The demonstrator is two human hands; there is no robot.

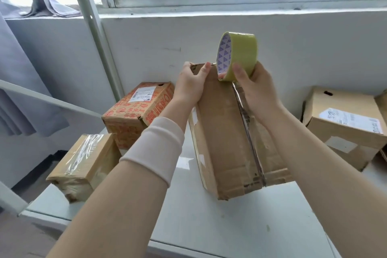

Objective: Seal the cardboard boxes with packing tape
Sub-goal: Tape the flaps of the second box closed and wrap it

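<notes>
While left hand (190, 84) on box (226, 136), right hand (255, 88) around tape roll (243, 54).

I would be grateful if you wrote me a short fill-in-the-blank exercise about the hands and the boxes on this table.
1. The left hand grips the far end of the plain brown box, and the right hand holds a ____ of tape.
2. The box with red print lies to the ____ of the plain brown box.
3. The box with a white label lies to its ____.
Missing words: roll; left; right.
</notes>
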